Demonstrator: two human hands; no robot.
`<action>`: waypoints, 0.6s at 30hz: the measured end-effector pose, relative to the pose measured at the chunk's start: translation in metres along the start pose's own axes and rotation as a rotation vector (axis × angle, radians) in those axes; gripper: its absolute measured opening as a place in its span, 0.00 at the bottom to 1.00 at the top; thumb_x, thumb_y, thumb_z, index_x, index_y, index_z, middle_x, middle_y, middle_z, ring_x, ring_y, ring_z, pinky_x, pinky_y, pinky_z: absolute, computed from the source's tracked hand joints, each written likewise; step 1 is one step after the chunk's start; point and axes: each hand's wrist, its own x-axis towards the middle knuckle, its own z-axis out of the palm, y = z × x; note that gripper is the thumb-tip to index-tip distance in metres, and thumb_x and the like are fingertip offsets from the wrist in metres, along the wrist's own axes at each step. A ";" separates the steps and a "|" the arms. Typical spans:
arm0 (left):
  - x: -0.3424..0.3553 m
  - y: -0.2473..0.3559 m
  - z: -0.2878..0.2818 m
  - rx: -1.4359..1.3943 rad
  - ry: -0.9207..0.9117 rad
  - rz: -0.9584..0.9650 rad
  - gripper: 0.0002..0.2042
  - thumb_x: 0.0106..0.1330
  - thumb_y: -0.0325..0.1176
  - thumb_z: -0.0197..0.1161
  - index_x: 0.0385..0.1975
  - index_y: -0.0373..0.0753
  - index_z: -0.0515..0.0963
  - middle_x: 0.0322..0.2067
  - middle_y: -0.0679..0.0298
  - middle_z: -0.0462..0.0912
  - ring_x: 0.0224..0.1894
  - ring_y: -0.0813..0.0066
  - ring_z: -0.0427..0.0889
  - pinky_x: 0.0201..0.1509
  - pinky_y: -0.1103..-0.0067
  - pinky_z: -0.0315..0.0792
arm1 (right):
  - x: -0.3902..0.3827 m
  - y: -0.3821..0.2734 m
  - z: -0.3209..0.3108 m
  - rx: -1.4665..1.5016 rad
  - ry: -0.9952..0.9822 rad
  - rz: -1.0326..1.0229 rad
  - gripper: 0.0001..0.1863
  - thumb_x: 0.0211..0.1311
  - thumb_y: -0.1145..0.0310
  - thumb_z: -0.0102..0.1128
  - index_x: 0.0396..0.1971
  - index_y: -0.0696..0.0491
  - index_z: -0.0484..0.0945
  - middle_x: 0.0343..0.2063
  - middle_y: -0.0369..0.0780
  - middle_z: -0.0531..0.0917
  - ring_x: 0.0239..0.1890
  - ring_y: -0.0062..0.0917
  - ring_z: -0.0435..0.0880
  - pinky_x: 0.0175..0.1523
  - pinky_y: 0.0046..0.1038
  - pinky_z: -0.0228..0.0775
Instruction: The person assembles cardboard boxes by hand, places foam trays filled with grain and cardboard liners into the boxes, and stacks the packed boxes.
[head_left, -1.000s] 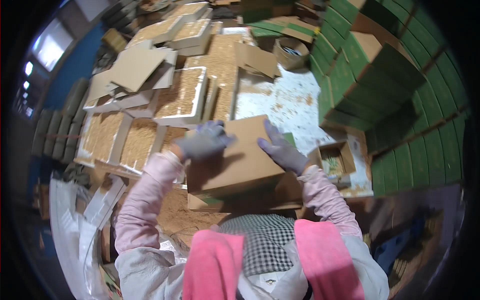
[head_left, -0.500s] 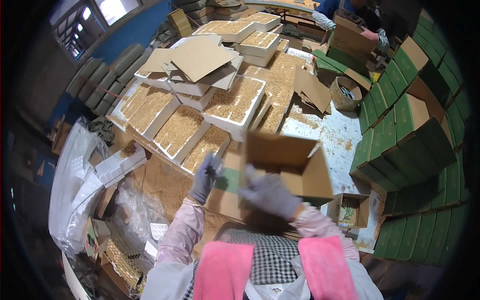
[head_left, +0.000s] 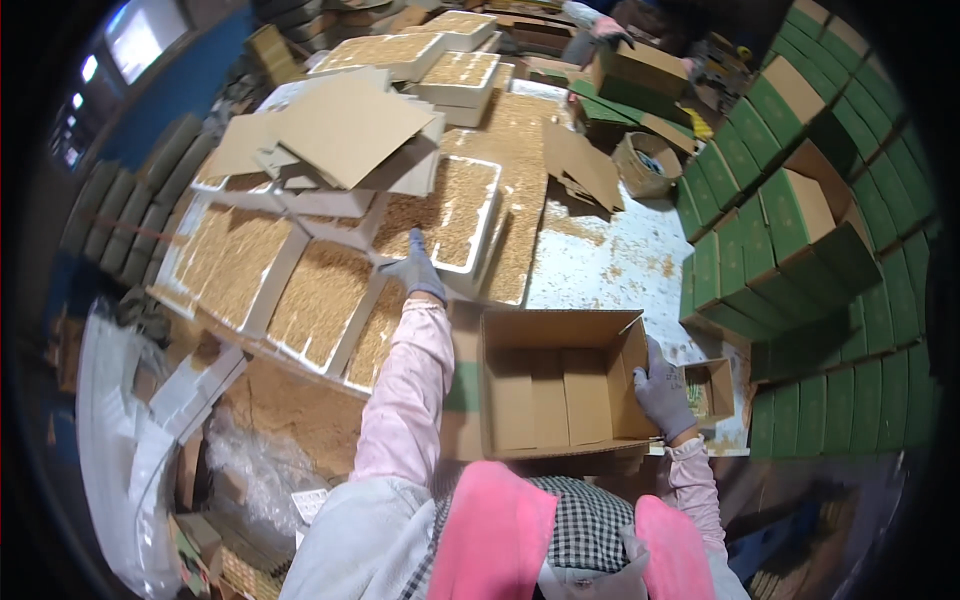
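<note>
My left hand [head_left: 414,265], in a grey glove, reaches forward with thumb and fingers apart, at the near edge of a white foam tray [head_left: 465,210] filled with tan grainy material. My right hand [head_left: 662,385], also gloved, grips the right wall of an upright, open brown cardboard box [head_left: 545,380], which is empty inside. More grain-filled foam trays [head_left: 315,300] lie left of the box. A stack of flat cardboard sheets [head_left: 340,125] rests on the trays behind my left hand.
Green cartons [head_left: 820,250] are stacked along the right. A small open box [head_left: 710,390] sits beside my right hand on the white table surface [head_left: 590,280]. Cardboard scraps [head_left: 580,170] and a round container [head_left: 640,165] lie farther back. A co-worker's gloved hands [head_left: 608,30] hold a carton [head_left: 635,85].
The box, closed side up a second ago, now stands with its opening upward. My left hand has left it and moved forward to the trays; my right hand has moved to its right wall.
</note>
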 end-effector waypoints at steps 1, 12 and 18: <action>0.004 -0.007 -0.004 -0.024 0.002 0.137 0.49 0.62 0.46 0.64 0.67 0.30 0.33 0.69 0.46 0.44 0.69 0.60 0.52 0.72 0.72 0.48 | 0.000 0.003 0.002 0.012 0.021 -0.006 0.28 0.56 0.70 0.52 0.58 0.57 0.61 0.42 0.59 0.77 0.44 0.53 0.77 0.50 0.47 0.69; -0.090 0.138 -0.176 0.132 -0.438 -0.103 0.33 0.66 0.52 0.54 0.59 0.28 0.62 0.49 0.44 0.74 0.48 0.58 0.80 0.50 0.72 0.79 | 0.038 0.039 -0.009 0.412 -0.100 -0.221 0.21 0.62 0.70 0.48 0.55 0.61 0.68 0.56 0.56 0.69 0.56 0.48 0.70 0.61 0.35 0.62; -0.137 0.196 -0.135 0.226 -0.598 -0.216 0.25 0.69 0.44 0.54 0.56 0.29 0.67 0.49 0.52 0.78 0.45 0.66 0.82 0.50 0.74 0.78 | 0.070 0.005 0.026 0.563 -0.131 -0.487 0.18 0.68 0.67 0.44 0.54 0.59 0.69 0.55 0.55 0.69 0.58 0.44 0.68 0.63 0.34 0.58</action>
